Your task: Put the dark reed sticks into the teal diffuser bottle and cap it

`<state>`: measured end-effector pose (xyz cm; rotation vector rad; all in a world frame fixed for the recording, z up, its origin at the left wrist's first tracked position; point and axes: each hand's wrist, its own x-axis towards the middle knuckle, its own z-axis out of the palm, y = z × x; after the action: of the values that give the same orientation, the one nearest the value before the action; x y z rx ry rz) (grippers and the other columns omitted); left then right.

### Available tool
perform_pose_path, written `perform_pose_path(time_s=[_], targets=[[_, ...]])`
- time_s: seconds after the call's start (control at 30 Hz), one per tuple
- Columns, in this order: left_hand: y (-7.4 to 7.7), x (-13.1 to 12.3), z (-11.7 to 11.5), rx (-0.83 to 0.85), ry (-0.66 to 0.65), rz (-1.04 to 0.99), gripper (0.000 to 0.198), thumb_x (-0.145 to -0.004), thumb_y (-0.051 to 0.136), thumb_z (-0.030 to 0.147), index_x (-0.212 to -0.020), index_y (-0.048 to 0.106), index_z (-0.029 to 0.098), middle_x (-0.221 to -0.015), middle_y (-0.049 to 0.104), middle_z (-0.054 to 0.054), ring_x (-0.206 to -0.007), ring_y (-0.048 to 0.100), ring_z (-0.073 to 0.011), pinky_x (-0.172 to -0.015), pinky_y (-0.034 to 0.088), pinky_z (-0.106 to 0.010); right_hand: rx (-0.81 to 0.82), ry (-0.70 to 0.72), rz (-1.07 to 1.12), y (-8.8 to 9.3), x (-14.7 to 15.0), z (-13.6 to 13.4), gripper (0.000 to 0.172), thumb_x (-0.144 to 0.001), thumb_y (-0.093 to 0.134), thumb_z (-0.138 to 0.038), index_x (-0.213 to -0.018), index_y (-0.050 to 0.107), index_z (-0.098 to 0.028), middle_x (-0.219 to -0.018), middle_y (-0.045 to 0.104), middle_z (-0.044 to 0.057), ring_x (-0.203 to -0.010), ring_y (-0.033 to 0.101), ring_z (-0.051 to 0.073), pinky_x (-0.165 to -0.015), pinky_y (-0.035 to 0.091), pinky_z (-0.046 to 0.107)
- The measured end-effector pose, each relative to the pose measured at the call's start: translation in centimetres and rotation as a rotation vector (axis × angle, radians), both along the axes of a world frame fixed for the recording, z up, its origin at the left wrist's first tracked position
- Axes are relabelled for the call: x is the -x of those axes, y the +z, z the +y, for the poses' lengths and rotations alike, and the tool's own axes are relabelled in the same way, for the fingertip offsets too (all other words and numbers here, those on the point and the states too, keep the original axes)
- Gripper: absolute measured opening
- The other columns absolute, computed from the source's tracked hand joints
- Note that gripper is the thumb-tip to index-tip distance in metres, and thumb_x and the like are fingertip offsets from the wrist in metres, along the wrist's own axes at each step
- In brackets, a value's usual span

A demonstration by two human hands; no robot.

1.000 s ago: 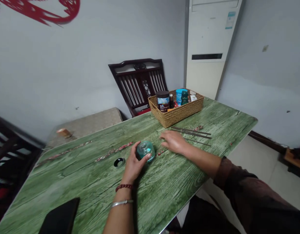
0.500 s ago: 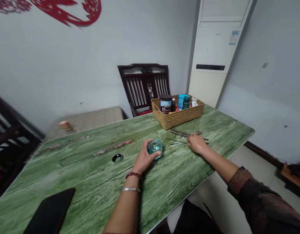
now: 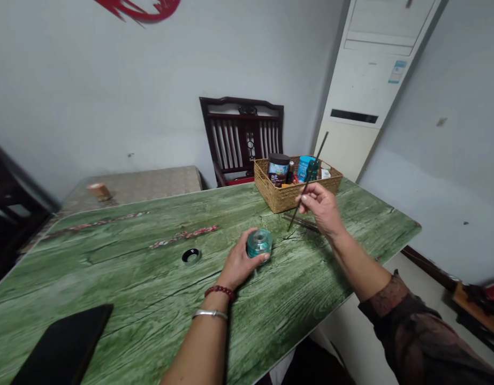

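Note:
My left hand (image 3: 242,255) is wrapped round a small teal glass bottle (image 3: 259,243) standing on the green wood-patterned table; its narrow mouth faces up. Between the thumb and fingers of my right hand (image 3: 319,206), a thin dark stick (image 3: 316,160) is pinched, tilted, with its lower end a little to the right of the bottle. More dark sticks (image 3: 305,222) lie on the table below my right hand, partly hidden by it. A dark ring-shaped cap (image 3: 191,256) rests to the left of the bottle.
A woven basket (image 3: 275,200) with jars and bottles stands at the table's back right. A flat black object (image 3: 62,342) lies at the front left. Behind the table are a dark wooden chair (image 3: 247,139) and a low surface carrying a small wooden-coloured object (image 3: 99,191).
My right hand has risen from the sticks on the table and moved slightly left, lifting one stick upright at a slant. My left hand still holds the bottle. The view has shifted slightly.

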<state>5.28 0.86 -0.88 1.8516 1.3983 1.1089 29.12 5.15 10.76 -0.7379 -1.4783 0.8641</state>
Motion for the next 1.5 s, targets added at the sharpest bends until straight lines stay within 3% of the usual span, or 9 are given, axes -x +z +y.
perform_pose_path(time_s=[0.17,0.7,0.8,1.0,1.1,1.27,1.5], targets=[[-0.3,0.1,0.4,-0.020,0.021,-0.002,0.074,-0.071,0.076,0.049,-0.134,0.049,0.020,-0.133,0.063,-0.013,-0.121,0.061,-0.0326,-0.105,0.044,-0.049,-0.040,0.041,0.121,0.9,4.0,0.3,0.026,-0.080,0.069,-0.041,-0.092,0.057,-0.021,-0.080,0.071,-0.002,-0.051,0.057,0.007,-0.048,0.043,0.018],[-0.3,0.0,0.6,-0.015,0.017,0.004,0.072,-0.070,0.076,0.047,-0.132,0.050,0.020,-0.127,0.066,-0.011,-0.115,0.064,-0.0301,-0.100,0.047,-0.044,0.128,0.132,-0.094,-5.0,7.9,1.0,0.021,-0.075,0.067,-0.038,-0.085,0.059,-0.021,-0.071,0.064,-0.003,-0.057,0.056,0.012,-0.051,0.048,0.023],[-0.1,0.0,0.6,-0.013,0.020,-0.002,0.072,-0.070,0.076,0.047,-0.131,0.050,0.020,-0.128,0.065,-0.011,-0.116,0.063,-0.0305,-0.101,0.047,-0.045,0.096,0.044,-0.205,-5.9,6.7,1.4,0.021,-0.077,0.065,-0.038,-0.089,0.064,-0.021,-0.074,0.064,-0.002,-0.060,0.057,0.013,-0.055,0.048,0.025],[-0.1,0.1,0.6,-0.006,0.015,-0.002,0.072,-0.069,0.076,0.047,-0.131,0.051,0.021,-0.121,0.068,-0.010,-0.110,0.065,-0.0305,-0.098,0.049,-0.047,-0.118,-0.518,-0.549,-8.0,-1.2,2.1,0.021,-0.089,0.053,-0.031,-0.089,0.070,-0.019,-0.086,0.069,0.005,-0.079,0.060,0.019,-0.078,0.045,0.029],[-0.2,0.1,0.7,-0.005,0.010,0.004,0.072,-0.070,0.076,0.048,-0.131,0.051,0.020,-0.121,0.068,-0.011,-0.110,0.066,-0.0304,-0.098,0.050,-0.047,-0.078,-0.680,-0.833,-10.1,-4.8,2.2,0.024,-0.092,0.050,-0.026,-0.094,0.073,-0.018,-0.095,0.069,0.010,-0.095,0.059,0.023,-0.089,0.042,0.032],[0.0,0.1,0.6,-0.005,0.047,0.030,0.073,-0.069,0.076,0.050,-0.132,0.051,0.021,-0.122,0.068,-0.011,-0.111,0.066,-0.0322,-0.098,0.049,-0.049,0.100,-0.648,-1.224,-12.0,-5.7,2.3,0.026,-0.094,0.053,-0.026,-0.105,0.076,-0.022,-0.104,0.068,0.010,-0.102,0.056,0.024,-0.093,0.037,0.032],[0.0,0.1,0.6,0.020,0.037,0.037,0.075,-0.071,0.074,0.050,-0.135,0.049,0.020,-0.128,0.066,-0.013,-0.115,0.064,-0.0331,-0.102,0.047,-0.050,0.116,-0.643,-1.321,-11.7,-4.7,2.0,0.024,-0.093,0.057,-0.029,-0.107,0.076,-0.022,-0.106,0.066,0.011,-0.104,0.054,0.026,-0.092,0.036,0.035]])
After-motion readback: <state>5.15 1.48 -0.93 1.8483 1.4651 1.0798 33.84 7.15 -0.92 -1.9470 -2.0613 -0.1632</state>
